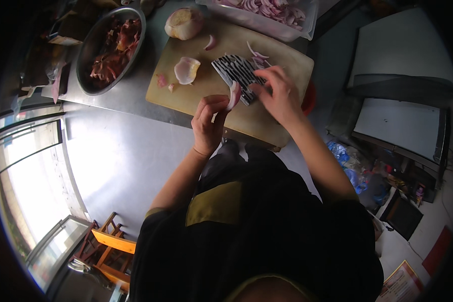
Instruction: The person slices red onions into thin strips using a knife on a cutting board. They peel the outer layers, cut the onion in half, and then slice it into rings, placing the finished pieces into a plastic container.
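Note:
My left hand (210, 119) pinches a curved wedge of red onion (234, 96) between thumb and fingers, above the near part of the cutting board (205, 88). To its right, my right hand (281, 94) is slightly blurred, with thumb and fingers apart. Those fingertips are by the edge of a wide blade with black-and-white streaks (232, 73), which looks like a cleaver's; no handle can be made out. Beyond the blade lie thin onion slices (259, 56). A cupped onion layer (187, 71) and a small onion piece (210, 42) rest farther left.
A large pale onion (184, 24) sits at the board's far left corner. Behind the board is a plastic tub (287, 34) of sliced red onion. A metal bowl (141, 45) of raw meat stands left on the steel counter (98, 101). Wooden chairs (113, 241) stand lower left.

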A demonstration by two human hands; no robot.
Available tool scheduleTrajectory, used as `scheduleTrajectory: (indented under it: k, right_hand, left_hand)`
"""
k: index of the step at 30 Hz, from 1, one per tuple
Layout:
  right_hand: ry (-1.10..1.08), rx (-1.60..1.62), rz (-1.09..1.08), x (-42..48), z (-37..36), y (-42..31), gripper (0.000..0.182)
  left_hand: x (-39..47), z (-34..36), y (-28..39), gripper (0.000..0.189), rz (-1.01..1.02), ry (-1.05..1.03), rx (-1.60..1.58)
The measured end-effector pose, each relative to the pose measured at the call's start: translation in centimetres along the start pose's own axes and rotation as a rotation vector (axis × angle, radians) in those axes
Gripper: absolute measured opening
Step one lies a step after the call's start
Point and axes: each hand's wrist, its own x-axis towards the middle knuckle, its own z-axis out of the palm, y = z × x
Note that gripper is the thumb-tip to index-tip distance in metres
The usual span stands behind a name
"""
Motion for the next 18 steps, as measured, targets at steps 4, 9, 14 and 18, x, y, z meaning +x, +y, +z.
scheduleTrajectory:
  k: [4, 9, 14, 18]
  right_hand:
    - [-0.248, 0.611, 0.192, -0.4, -0.5, -3.4, 0.026]
    - [-0.153, 0.401, 0.008, -0.6, -1.3, -3.7, 0.028]
    - [-0.060, 0.073, -0.181, -1.4, -2.6, -5.0, 0.034]
    - [0.031, 0.107, -0.207, -1.5, -4.6, -4.1, 0.037]
  left_hand:
    - [0.5, 0.9, 0.7, 0.027, 0.080, 0.047, -0.038]
    - [1.4, 0.7, 0.6, 0.016, -0.044, -0.154, -0.175]
    - [2.6, 2.0, 2.2, 0.017, -0.465, -0.213, -0.539]
    - [4.2, 2.8, 3.8, 0.019, -0.550, -0.263, -0.700]
